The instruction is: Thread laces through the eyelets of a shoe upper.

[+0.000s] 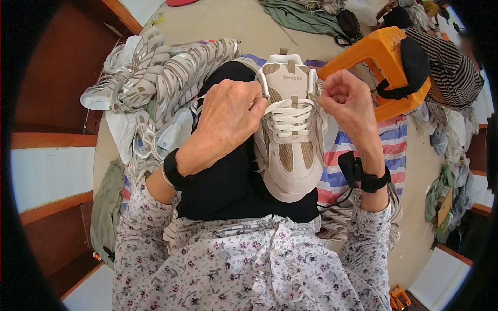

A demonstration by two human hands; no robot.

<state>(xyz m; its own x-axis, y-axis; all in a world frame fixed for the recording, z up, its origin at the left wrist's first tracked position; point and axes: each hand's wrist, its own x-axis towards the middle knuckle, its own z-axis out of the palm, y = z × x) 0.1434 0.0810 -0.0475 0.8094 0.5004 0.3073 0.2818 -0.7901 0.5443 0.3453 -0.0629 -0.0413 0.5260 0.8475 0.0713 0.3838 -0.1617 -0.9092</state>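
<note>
A beige and tan sneaker upper (303, 179) lies on my black-clad lap, its toe toward me and its tongue pointing away. White shoelace (290, 120) crosses it in several rows below the tongue. At the upper's left edge, my left hand (231, 116) is closed, thumb against the curled fingers, with the lace running to it. My right hand (350, 103) is raised at the right edge, thumb and fingertips pinched together by the eyelet side. Lace shows beside those fingertips, partly hidden by them. No sole can be seen from here.
Stacked beige shoe uppers (176, 78) are heaped at the left. An orange plastic stool (378, 57) stands at the far right, with a black cap (414, 65) and striped cloth (446, 67) on it. A striped sheet (397, 147) covers the floor beside my lap. Wooden-edged shelves (54, 140) line the left.
</note>
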